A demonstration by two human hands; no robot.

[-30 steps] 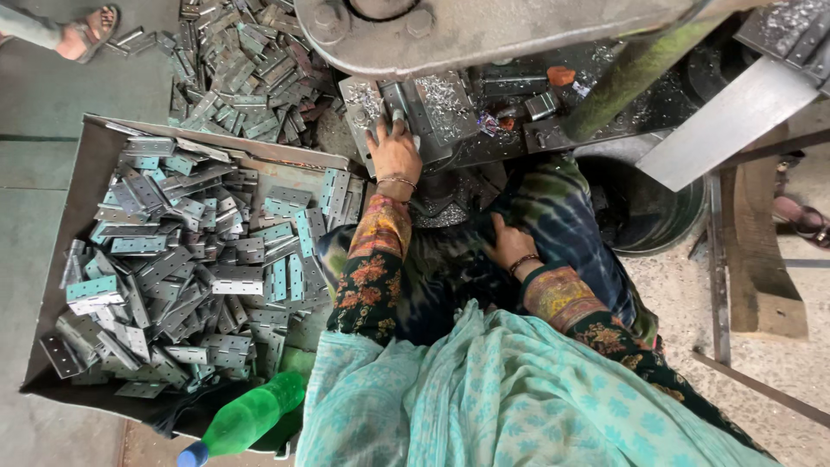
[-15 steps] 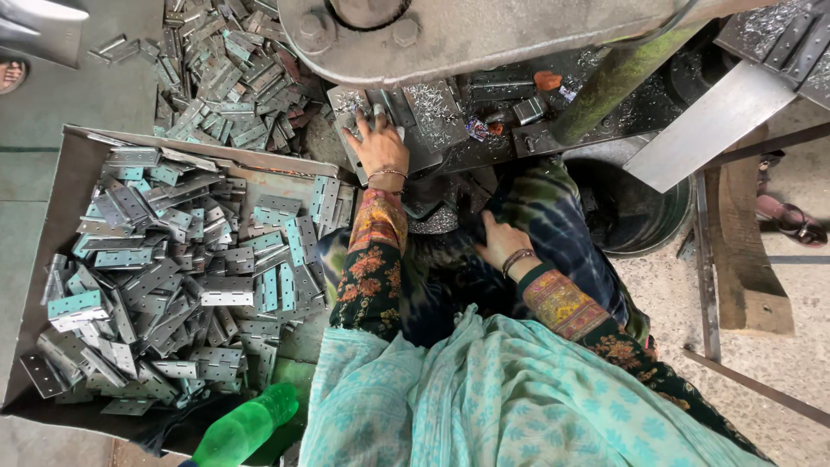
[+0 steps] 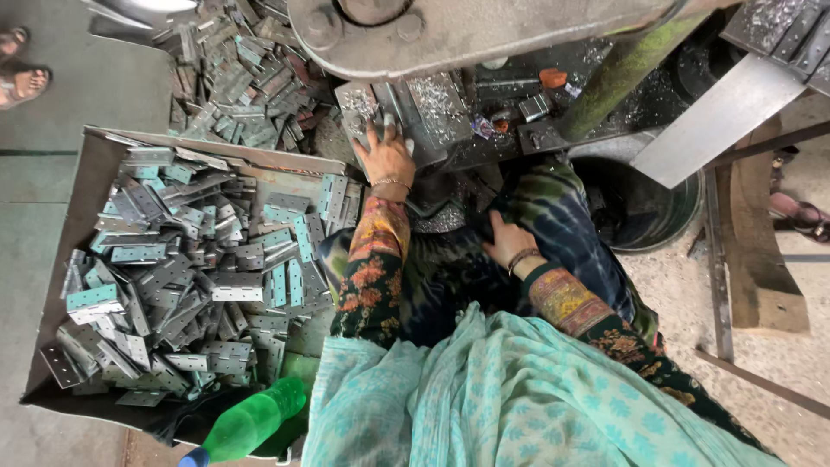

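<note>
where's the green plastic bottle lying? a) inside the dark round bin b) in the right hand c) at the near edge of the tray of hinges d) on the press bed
c: the green plastic bottle lies at the near edge of the tray of metal hinges.

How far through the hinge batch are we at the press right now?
Done: a loose pile of hinges lies on the floor behind the press. In hand: the left hand presses a metal piece on the press bed; the right hand rests in the lap. Left: the tray beside the person is heaped with hinges.
</note>
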